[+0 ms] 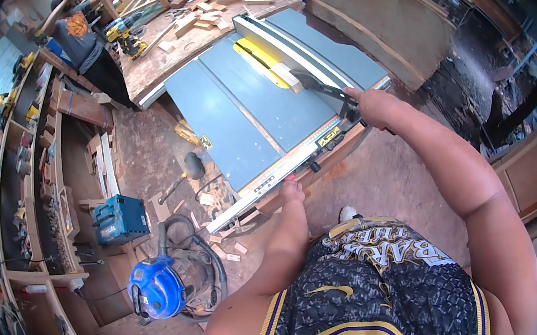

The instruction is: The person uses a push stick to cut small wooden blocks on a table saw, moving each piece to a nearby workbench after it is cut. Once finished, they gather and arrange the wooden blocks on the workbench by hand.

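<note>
My right hand (376, 107) is closed around the handle of a black push stick (322, 86). The stick's far end meets a short piece of wood (288, 77) lying on the table saw (221, 119), along the yellow insert plate (258, 60) and beside the long fence (286, 46). Under the saw's front rail (264, 188), my left hand (292, 191) has its fingers curled at a red switch (291, 177). Its fingertips are partly hidden by the rail. The blade cannot be made out.
A workbench (153, 61) behind the saw carries wood offcuts (202, 20) and a yellow drill (124, 37). A blue shop vacuum (155, 287) with its hose, a teal Makita case (119, 219) and a mallet (192, 166) are at left. Another person (87, 49) stands by the shelves.
</note>
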{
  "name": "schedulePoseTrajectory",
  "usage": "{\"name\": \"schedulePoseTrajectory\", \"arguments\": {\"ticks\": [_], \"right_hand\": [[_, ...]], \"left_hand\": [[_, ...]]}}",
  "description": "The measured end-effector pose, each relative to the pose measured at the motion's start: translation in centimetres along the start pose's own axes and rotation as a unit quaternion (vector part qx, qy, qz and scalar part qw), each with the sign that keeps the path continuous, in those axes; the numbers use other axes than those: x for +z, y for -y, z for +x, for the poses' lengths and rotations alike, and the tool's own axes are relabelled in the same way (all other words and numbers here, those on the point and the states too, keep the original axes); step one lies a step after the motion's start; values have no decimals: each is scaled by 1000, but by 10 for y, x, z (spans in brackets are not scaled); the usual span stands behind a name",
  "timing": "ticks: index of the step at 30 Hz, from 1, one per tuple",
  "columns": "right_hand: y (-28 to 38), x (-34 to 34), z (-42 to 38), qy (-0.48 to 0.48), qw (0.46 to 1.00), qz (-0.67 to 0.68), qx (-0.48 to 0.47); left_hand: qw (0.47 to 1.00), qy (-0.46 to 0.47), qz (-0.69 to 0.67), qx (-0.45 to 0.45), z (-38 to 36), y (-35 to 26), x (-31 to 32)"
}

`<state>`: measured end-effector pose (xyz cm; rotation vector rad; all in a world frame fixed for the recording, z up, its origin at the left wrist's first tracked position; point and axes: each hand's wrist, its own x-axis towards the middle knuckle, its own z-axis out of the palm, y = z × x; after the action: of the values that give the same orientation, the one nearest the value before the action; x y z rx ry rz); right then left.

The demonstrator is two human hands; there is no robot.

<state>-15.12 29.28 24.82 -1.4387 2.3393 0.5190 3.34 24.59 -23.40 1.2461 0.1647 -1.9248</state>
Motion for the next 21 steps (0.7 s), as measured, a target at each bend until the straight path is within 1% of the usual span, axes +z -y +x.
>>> {"name": "schedulePoseTrajectory", "arguments": {"ticks": [2, 3, 5, 6, 8, 11, 15, 17, 21], "right_hand": [[5, 0, 3, -20, 998, 60, 9], [4, 4, 8, -20, 998, 59, 10], [0, 10, 22, -48, 999, -2, -20], [4, 4, 22, -50, 998, -4, -21], [12, -7, 20, -11, 999, 31, 10], [24, -19, 14, -2, 998, 61, 28], [22, -11, 38, -7, 997, 71, 16], [16, -5, 55, -23, 997, 70, -12], [28, -21, 52, -21, 994, 103, 4]], "left_hand": [[1000, 8, -13, 5, -5, -1, 4], [1000, 8, -14, 4, -10, -2, 7], [999, -29, -5, 18, -20, -4, 16], [999, -27, -8, 19, -14, -4, 15], [1000, 0, -1, -5, -4, -3, 11], [1000, 23, -13, 9, -3, -3, 9], [1000, 23, -21, -1, 1, -2, 7], [999, 21, -23, -9, 2, -3, 5], [999, 20, -27, -21, 2, -4, 4]]}}
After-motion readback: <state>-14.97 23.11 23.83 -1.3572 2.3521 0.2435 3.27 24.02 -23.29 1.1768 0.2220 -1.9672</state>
